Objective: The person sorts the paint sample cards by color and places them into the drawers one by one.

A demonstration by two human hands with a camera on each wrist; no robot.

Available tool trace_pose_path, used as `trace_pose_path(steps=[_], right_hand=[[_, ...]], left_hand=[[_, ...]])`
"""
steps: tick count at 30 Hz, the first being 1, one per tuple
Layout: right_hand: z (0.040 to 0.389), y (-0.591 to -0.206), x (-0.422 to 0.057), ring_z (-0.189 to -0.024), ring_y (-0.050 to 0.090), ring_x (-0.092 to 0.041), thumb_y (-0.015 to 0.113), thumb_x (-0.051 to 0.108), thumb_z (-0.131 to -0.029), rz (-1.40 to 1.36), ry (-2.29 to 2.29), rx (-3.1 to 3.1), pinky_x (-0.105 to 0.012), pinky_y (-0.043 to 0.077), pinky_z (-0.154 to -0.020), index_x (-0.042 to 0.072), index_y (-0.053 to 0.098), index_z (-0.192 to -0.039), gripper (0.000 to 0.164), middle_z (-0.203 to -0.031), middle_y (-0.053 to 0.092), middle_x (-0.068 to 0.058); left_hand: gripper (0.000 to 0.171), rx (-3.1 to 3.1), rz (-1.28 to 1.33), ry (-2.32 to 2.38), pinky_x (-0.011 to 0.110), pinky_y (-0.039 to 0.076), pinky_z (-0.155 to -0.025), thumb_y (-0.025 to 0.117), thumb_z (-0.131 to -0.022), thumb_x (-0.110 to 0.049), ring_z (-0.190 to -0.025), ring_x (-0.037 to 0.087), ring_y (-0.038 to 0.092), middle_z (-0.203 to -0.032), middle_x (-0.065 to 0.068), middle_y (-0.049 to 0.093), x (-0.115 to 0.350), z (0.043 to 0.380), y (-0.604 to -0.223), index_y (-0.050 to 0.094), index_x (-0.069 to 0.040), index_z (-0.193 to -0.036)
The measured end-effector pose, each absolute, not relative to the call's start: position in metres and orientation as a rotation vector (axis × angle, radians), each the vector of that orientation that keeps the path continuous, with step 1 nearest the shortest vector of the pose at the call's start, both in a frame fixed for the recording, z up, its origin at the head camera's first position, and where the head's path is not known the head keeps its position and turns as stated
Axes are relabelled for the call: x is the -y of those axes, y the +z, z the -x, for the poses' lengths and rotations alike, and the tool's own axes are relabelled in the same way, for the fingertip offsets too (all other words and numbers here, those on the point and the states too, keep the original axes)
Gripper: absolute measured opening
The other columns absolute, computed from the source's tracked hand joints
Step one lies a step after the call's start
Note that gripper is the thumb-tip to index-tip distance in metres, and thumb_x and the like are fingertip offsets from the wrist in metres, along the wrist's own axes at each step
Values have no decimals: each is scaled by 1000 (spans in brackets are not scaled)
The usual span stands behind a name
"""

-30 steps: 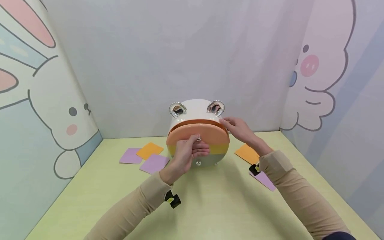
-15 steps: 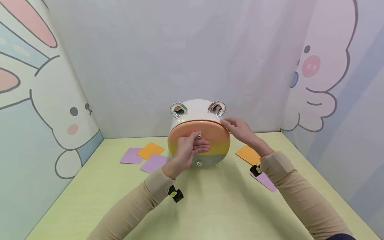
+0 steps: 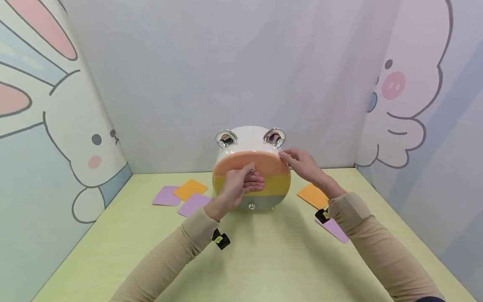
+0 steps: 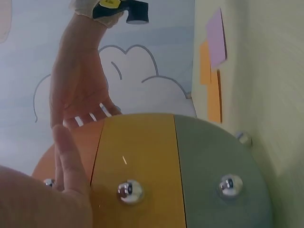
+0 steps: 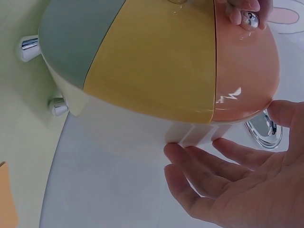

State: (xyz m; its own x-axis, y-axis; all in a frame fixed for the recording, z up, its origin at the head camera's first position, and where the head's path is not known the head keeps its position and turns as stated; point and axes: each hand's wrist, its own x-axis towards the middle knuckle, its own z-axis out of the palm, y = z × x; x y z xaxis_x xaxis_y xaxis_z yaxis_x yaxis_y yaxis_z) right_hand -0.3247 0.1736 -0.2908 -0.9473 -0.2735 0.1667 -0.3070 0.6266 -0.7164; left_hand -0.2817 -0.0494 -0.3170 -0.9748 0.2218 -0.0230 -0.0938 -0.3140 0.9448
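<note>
A small rounded drawer box [image 3: 249, 137] stands on the table, white with silver ear-like rings on top. Its front has an orange top drawer [image 5: 249, 61], a yellow drawer [image 4: 137, 152] and a grey-green drawer [image 4: 213, 152], all flush. My left hand [image 3: 235, 186] pinches the orange drawer's silver knob [image 5: 250, 20] between thumb and fingers; the other fingers point right across the front. My right hand [image 3: 302, 164] rests against the box's right side, fingers loosely bent, thumb at the upper front edge. The yellow drawer's knob [image 4: 129, 191] is hidden behind my left hand in the head view.
Purple cards [image 3: 166, 196] and an orange card [image 3: 190, 190] lie left of the box. On the right, another orange card [image 3: 312, 195] and a purple card [image 3: 333, 230] lie partly under my forearm. Cartoon-printed walls [image 3: 400, 84] enclose the pale green table [image 3: 264, 268].
The orange drawer, slightly out a second ago, has moved back flush into the box, my left hand travelling with its knob. My right hand has stayed at the box's side.
</note>
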Motion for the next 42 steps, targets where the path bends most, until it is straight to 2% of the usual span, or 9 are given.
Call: trace_pose_path(steps=[5, 10, 12, 16, 20, 24, 30, 42], right_hand=[[325, -290, -173, -121, 56, -37, 40, 57, -98, -501, 1236, 2795, -55, 45, -101, 7, 50, -138, 65, -137, 56, -16], [324, -289, -173, -122, 56, -36, 40, 56, -98, -507, 1225, 2810, -55, 45, -102, 7, 50, -138, 63, -137, 55, -16], [324, -289, -173, -122, 56, -36, 40, 55, -99, -506, 1222, 2811, -55, 45, -102, 7, 50, -138, 63, -137, 55, -16], [324, -290, -174, -120, 57, -36, 40, 55, -98, -499, 1216, 2801, -54, 45, -101, 8, 51, -137, 62, -136, 57, -15], [324, -291, -173, -120, 57, -36, 41, 55, -98, -492, 1233, 2794, -54, 46, -101, 8, 52, -136, 61, -134, 57, -15], [325, -292, -173, -120, 57, -36, 41, 54, -98, -483, 1243, 2793, -54, 46, -101, 7, 52, -136, 61, -134, 57, -15], [324, -291, -172, -122, 56, -36, 42, 54, -99, -492, 1229, 2788, -54, 45, -101, 8, 52, -136, 60, -135, 57, -15], [322, -290, -173, -123, 55, -37, 41, 53, -99, -501, 1239, 2790, -55, 44, -102, 7, 51, -137, 61, -136, 56, -16]], left_hand=[[51, -1991, -334, 2111, 31, 59, -59, 55, -98, -34, -59, 17, 67, -70, 5, 70, 64, 278, -326, 60, 17, -102], [53, -2173, -286, 1911, 42, 60, -62, 55, -98, -34, -54, 15, 66, -65, 8, 69, 72, 270, -347, 63, 18, -94], [55, -2175, -232, 1882, 44, 60, -64, 53, -98, -37, -56, 16, 67, -71, 13, 71, 72, 269, -357, 64, 16, -96], [55, -2064, -163, 1961, 39, 60, -64, 51, -99, -41, -65, 20, 72, -93, 25, 72, 66, 273, -370, 61, 13, -106], [48, -1903, -132, 2130, 37, 60, -71, 50, -100, -36, -74, 22, 74, -103, 30, 69, 58, 278, -373, 58, 10, -111], [40, -1803, -108, 2251, 36, 60, -75, 52, -100, -29, -73, 20, 74, -97, 26, 72, 52, 278, -373, 58, 10, -109], [40, -1773, -101, 2319, 34, 60, -75, 53, -99, -26, -72, 18, 73, -84, 15, 74, 51, 272, -376, 59, 13, -108], [42, -1776, -151, 2276, 36, 59, -78, 55, -98, -28, -77, 21, 74, -87, 16, 75, 53, 249, -378, 59, 13, -107]])
